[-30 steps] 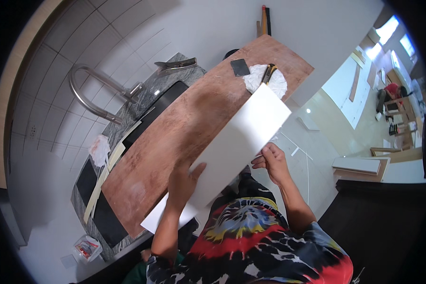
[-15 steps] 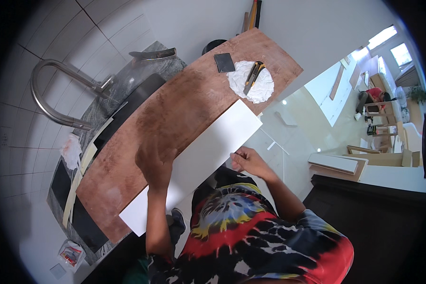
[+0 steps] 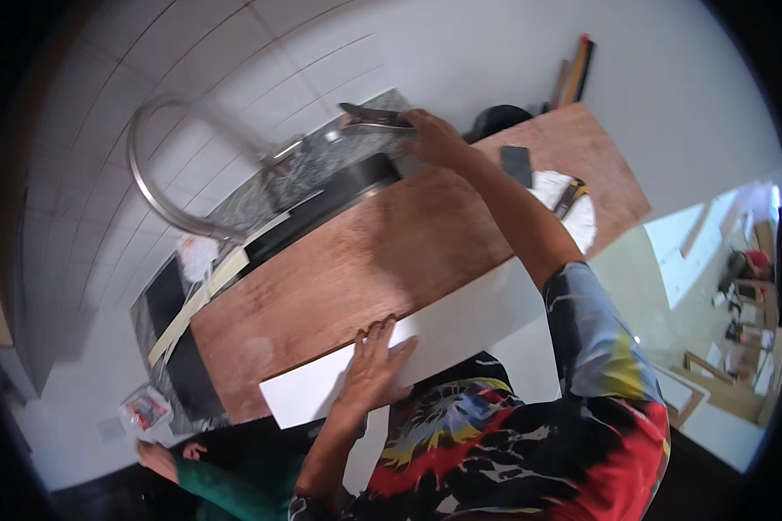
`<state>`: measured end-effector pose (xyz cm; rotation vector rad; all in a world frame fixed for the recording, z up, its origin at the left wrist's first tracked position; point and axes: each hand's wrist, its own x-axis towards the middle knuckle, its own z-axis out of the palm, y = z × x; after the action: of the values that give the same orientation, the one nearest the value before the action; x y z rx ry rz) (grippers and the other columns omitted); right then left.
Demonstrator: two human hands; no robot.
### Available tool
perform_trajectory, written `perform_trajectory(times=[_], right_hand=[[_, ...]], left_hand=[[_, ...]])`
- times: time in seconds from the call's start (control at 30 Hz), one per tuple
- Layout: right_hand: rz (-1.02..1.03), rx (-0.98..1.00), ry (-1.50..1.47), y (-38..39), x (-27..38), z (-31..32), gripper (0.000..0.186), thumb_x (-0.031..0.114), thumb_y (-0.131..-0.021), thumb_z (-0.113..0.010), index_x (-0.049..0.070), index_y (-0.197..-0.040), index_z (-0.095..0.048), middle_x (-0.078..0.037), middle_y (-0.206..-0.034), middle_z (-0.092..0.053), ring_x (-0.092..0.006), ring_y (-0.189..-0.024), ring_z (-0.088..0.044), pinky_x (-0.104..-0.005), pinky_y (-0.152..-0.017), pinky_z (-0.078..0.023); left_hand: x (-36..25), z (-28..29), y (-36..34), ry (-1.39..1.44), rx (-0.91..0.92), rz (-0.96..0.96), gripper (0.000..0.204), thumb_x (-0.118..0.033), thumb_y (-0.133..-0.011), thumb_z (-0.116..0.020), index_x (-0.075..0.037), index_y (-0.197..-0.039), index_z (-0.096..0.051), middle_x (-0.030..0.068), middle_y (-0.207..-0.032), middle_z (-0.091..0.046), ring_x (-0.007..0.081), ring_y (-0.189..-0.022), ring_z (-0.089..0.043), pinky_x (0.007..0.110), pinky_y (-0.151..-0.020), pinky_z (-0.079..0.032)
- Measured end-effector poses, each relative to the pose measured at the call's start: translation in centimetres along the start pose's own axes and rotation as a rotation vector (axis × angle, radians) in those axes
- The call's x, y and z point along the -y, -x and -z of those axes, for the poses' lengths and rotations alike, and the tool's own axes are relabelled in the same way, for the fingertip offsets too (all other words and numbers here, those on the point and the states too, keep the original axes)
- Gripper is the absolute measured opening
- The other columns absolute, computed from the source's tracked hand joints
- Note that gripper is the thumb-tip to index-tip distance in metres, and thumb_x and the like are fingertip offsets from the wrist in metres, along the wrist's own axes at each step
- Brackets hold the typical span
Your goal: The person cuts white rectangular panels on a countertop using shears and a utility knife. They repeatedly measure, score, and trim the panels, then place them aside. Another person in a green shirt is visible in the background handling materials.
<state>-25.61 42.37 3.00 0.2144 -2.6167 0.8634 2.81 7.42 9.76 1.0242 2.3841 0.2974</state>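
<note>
My left hand (image 3: 375, 365) lies open on a long white board (image 3: 460, 317), its fingers spread near the board's far edge. That board rests along the near side of a reddish-brown wooden panel (image 3: 321, 291). My right arm stretches across the panel to the grey stone counter behind the sink. There my right hand (image 3: 434, 139) closes its fingers around the right end of a long, dark, flat tool (image 3: 372, 118) with a narrow tip; its exact kind is unclear. Beneath my right forearm, a utility knife (image 3: 569, 200) lies on a crumpled white round (image 3: 582, 224).
A curved metal faucet (image 3: 152, 187) rises behind the dark sink (image 3: 356, 187). A dark square pad (image 3: 516, 165) sits on the panel. Pale strips (image 3: 202, 300) lie at the left. Another person's green sleeve (image 3: 235, 486) and hand (image 3: 156, 460) show at lower left.
My right hand has gone from beside the white board to the dark tool at the back. My left hand now lies flat on the board. The view has shifted, and a green-sleeved person appears.
</note>
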Motion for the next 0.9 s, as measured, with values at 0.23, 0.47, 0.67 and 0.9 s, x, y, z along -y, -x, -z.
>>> perform_trajectory(times=[0.23, 0.47, 0.67, 0.9], right_hand=[[-0.123, 0.031, 0.385, -5.1, -2.8, -5.8, 0.06, 0.044, -0.082, -0.081, 0.004, -0.123, -0.066, -0.019, -0.116, -0.072, -0.0377, -0.113, -0.068, -0.054, -0.099, -0.051], [-0.301, 0.135, 0.295, -2.7, 3.5, 0.4, 0.06, 0.055, -0.085, -0.076, -0.003, -0.101, -0.075, -0.026, -0.103, -0.073, -0.0429, -0.098, -0.07, -0.0486, -0.088, -0.056], [-0.591, -0.321, -0.086, 12.6, 17.0, 9.4, 0.072, 0.052, -0.086, -0.08, -0.008, -0.122, -0.065, -0.022, -0.104, -0.071, -0.0324, -0.096, -0.069, -0.0416, -0.087, -0.054], [-0.967, -0.972, -0.42, 35.4, 24.8, 13.3, 0.061, 0.045, -0.099, -0.07, -0.008, -0.127, -0.056, -0.011, -0.098, -0.065, -0.0143, -0.073, -0.061, -0.0297, -0.062, -0.051]], left_hand=[[2.3, -0.4, -1.4, 0.003, -0.052, -0.106, 0.096, -0.038, -0.065, -0.092, -0.019, -0.151, -0.055, 0.0264, -0.165, -0.03, 0.0442, -0.154, -0.028, 0.063, -0.126, -0.022], [4.0, -1.9, -0.8, 0.002, -0.17, -0.286, 0.1, -0.058, -0.068, -0.088, -0.014, -0.151, -0.054, 0.0284, -0.164, -0.029, 0.0476, -0.154, -0.025, 0.067, -0.123, -0.018], [10.7, -2.7, 0.2, 0.146, -0.382, -0.569, 0.078, -0.037, -0.082, -0.086, -0.003, -0.145, -0.056, 0.0307, -0.159, -0.035, 0.051, -0.146, -0.035, 0.058, -0.12, -0.03], [11.5, -3.1, 0.6, 0.079, -0.379, -0.537, 0.057, -0.025, -0.083, -0.087, -0.003, -0.132, -0.067, 0.0253, -0.139, -0.055, 0.0454, -0.13, -0.051, 0.055, -0.108, -0.043]])
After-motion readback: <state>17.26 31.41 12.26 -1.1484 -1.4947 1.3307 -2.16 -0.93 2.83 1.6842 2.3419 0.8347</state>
